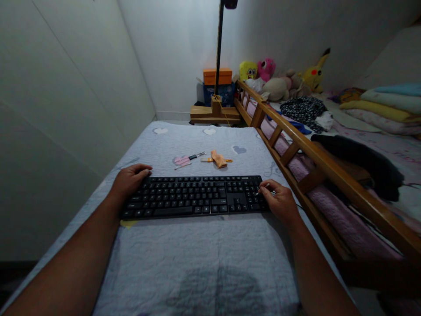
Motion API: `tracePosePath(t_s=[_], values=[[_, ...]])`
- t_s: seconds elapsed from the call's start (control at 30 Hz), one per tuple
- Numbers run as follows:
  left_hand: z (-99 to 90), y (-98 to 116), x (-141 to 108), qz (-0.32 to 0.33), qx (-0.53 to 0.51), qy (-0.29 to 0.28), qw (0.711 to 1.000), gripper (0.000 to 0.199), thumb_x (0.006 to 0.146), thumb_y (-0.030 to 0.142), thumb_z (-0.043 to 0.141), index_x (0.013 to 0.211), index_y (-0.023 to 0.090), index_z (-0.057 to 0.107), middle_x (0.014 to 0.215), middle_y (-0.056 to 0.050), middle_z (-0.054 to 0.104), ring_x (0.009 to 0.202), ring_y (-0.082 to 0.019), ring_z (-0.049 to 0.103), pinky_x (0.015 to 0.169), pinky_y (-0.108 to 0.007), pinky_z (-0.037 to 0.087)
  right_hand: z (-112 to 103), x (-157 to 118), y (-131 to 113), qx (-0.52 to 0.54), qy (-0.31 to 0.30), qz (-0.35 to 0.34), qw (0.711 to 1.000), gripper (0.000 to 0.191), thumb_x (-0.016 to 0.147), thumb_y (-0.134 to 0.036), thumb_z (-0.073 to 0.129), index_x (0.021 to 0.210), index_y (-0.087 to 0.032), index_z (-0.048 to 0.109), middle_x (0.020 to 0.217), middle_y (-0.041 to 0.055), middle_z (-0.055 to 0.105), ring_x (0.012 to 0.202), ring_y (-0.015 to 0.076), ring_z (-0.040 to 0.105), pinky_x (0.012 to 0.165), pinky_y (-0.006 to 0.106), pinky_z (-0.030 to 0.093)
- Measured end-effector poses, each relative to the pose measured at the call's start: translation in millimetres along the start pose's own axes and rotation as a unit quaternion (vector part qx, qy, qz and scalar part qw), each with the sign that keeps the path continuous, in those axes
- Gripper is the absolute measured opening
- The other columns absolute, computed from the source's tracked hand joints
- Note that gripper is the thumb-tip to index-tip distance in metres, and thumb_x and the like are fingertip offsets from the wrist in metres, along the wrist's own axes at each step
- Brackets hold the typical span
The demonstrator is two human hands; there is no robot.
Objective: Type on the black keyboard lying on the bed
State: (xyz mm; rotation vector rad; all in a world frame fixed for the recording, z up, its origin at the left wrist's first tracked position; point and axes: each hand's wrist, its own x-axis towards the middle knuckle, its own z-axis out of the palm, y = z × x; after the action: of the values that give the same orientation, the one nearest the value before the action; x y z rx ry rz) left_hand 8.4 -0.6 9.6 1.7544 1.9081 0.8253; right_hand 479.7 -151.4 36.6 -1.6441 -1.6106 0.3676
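Over the keyboard [184,197], pinching a white stick [267,185] in the right hand [279,199]. Holding the left end with the left hand [130,182].

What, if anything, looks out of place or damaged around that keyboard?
Nothing looks spilled or clearly damaged. What stands out is just beyond the keyboard: a crumpled orange cloth lies across the yellow brush, hiding its middle, which looks a little untidy. Finer faults would be too small to see here.
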Motion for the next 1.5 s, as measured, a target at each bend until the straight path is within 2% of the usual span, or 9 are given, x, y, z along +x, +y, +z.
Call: tracePosePath(t_s=[0.7, 1.5], values=[[0.1, 3.1, -1.5, -0.006, -0.008, 0.007, 1.000, 0.039, 0.067, 0.051, 0.063, 0.090, 0.023, 0.079, 0.091, -0.005, 0.080, 0.089, -0.029, 0.071, 0.089, -0.038, 0.055, 0.6, 0.1, -2.2, -0.003, 0.006, -0.002, 1.000, 0.018, 0.087, -0.035, 0.057, 0.078, -0.024, 0.067, 0.074, 0.0020, 0.071, 0.073, 0.0224, 0.066, 0.072, 0.032, 0.047], [0.9, -0.7, 0.4, -0.004, 0.007, 0.003, 1.000, 0.042, 0.070, 0.050, 0.062, 0.095, 0.022, 0.079, 0.097, -0.006, 0.081, 0.092, -0.029, 0.072, 0.089, -0.037, 0.056, 1.7, 0.0, 2.3, -0.001, 0.003, 0.001, 1.000, 0.017, 0.087, -0.035, 0.057, 0.082, -0.023, 0.068, 0.078, 0.0029, 0.071, 0.076, 0.0235, 0.068, 0.074, 0.033, 0.047]])
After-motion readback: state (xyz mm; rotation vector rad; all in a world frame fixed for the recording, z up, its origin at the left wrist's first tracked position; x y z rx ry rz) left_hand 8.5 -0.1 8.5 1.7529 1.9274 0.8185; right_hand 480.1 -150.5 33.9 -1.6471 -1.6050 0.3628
